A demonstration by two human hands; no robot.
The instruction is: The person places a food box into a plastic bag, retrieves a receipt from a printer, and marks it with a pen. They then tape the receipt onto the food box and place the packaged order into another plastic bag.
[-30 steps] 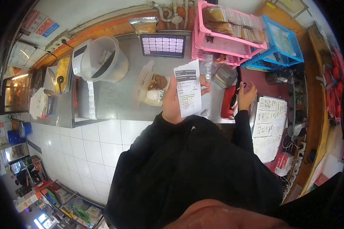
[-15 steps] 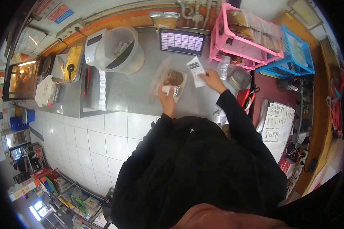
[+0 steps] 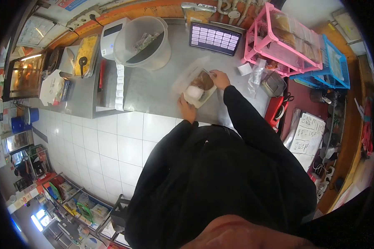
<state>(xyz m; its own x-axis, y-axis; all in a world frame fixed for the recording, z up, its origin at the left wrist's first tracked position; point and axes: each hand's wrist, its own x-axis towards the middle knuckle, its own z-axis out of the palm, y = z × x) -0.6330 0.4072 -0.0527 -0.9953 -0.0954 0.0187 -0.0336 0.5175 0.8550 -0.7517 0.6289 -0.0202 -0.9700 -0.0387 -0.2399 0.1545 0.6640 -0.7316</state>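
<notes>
A shallow, light-coloured food container [image 3: 210, 93] lies on the metal counter with brown food [image 3: 204, 79] inside. A white rounded item [image 3: 194, 92] sits in its near left part; I cannot make out exactly what it is. A clear, open lid [image 3: 179, 83] spreads along the container's left side. My left hand [image 3: 187, 109] grips the near left corner, its fingers at the rim. At the far right edge, my right hand [image 3: 220, 79] pinches the container's rim between thumb and fingers.
Behind stand a large clear bucket [image 3: 164, 54] and a tablet [image 3: 215, 38]. Pink crates [image 3: 274, 43] and a blue crate [image 3: 335, 62] are at the right, with a crumpled plastic bag [image 3: 257, 79] and a white paper [image 3: 244, 69] before them. A label strip [image 3: 119, 87] hangs at left.
My right hand has let go of the printed label and moved onto the container's rim. My left hand has released the white and foil item and now holds the near corner. The view has shifted.
</notes>
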